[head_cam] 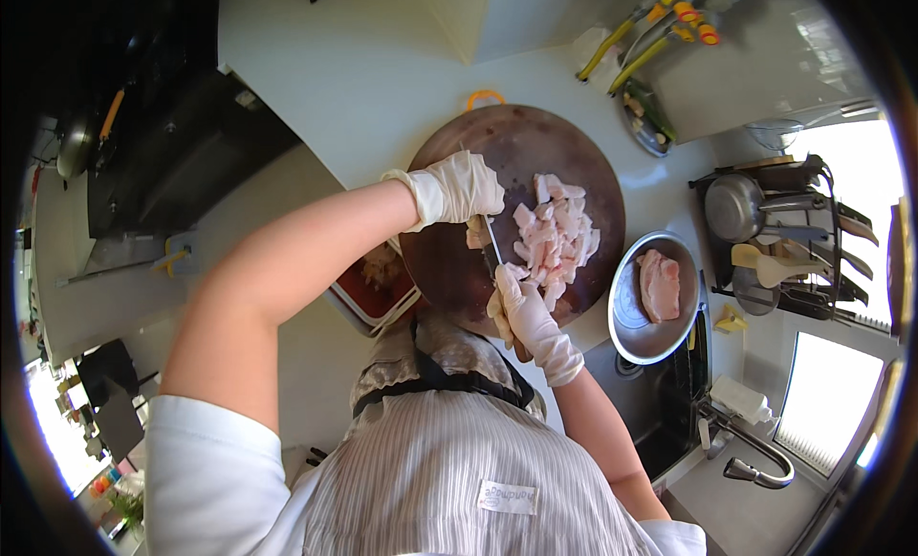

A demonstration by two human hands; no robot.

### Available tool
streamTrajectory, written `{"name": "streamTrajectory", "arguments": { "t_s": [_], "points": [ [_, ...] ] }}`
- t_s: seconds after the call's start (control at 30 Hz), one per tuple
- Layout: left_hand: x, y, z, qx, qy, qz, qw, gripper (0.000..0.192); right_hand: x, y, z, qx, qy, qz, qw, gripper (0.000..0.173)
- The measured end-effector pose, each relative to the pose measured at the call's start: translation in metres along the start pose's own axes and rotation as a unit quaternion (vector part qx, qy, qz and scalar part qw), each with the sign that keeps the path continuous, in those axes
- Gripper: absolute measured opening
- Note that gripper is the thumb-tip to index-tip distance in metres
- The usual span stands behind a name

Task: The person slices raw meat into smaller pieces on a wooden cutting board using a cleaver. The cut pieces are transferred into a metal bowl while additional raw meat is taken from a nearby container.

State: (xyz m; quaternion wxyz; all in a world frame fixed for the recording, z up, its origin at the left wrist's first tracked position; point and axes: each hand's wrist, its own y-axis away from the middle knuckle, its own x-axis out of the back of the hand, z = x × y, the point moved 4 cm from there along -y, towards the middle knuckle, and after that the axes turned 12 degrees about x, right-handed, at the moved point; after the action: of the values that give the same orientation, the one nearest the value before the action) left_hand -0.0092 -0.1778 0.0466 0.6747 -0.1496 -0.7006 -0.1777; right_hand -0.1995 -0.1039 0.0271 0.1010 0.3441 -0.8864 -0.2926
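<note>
In the head view my right hand (527,308), in a whitish glove, grips the handle of a kitchen knife (490,242). The blade points away from me and passes beneath my left hand (465,188), gloved too, with its fingers curled. A small piece of pale raw meat (475,235) shows below those fingers, left of the blade. Most of what lies under the left hand is hidden. Both hands are over a round dark cutting board (459,136). Cut strips of raw meat (558,233) are heaped on its right side.
Right of the board, a metal bowl (622,334) holds a larger raw meat piece (660,286), near the sink (649,405). A white-rimmed container (391,313) sits at the board's lower left. Farther right stands a utensil rack (835,255); a dish of vegetables (649,118) is at the back.
</note>
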Motion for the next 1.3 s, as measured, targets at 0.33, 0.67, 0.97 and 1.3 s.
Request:
{"name": "streamTrajectory", "arguments": {
  "t_s": [0.33,0.67,0.97,1.3],
  "points": [
    [0.009,0.092,0.006,0.382,0.235,0.266,0.853,0.039,0.002,-0.014,-0.004,0.032,-0.02,0.063,0.997,0.064],
    [-0.062,0.055,0.063,0.434,0.323,0.194,0.818,0.01,0.004,-0.002,-0.017,-0.076,0.017,0.041,0.996,0.07],
    [-0.063,0.061,0.056,0.359,0.241,0.257,0.864,0.004,-0.001,0.011,-0.022,0.012,-0.005,0.07,0.997,0.063],
    [-0.071,0.062,0.051,0.312,0.258,0.229,0.885,0.007,0.0,0.012,-0.011,-0.001,0.059,0.028,0.998,0.071]
  ]
}}
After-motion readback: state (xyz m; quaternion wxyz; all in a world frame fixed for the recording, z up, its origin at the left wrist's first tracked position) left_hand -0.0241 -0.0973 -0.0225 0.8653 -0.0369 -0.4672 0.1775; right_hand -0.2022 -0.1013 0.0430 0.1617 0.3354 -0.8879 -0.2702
